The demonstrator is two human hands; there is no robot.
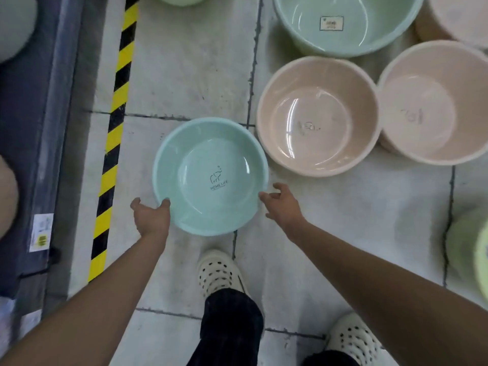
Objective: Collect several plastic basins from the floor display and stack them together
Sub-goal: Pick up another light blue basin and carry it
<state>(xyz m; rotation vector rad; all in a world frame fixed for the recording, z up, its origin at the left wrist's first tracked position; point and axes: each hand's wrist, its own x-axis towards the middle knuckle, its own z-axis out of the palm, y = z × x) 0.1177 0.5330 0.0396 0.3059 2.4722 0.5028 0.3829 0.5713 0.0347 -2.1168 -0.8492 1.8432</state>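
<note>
A small mint-green basin with an elephant logo and "HOME LIFE" print sits on the tiled floor in front of me. My left hand touches its near-left rim with curled fingers. My right hand is at its right rim, fingers spread and just touching the edge. To the right stand a beige basin and a pink basin side by side. A larger green basin with a label inside sits behind them.
A yellow-and-black hazard stripe runs along the floor at left, beside a dark shelf base. A light-green basin shows at the right edge, another basin rim at the top. My white perforated shoes stand just below the mint basin.
</note>
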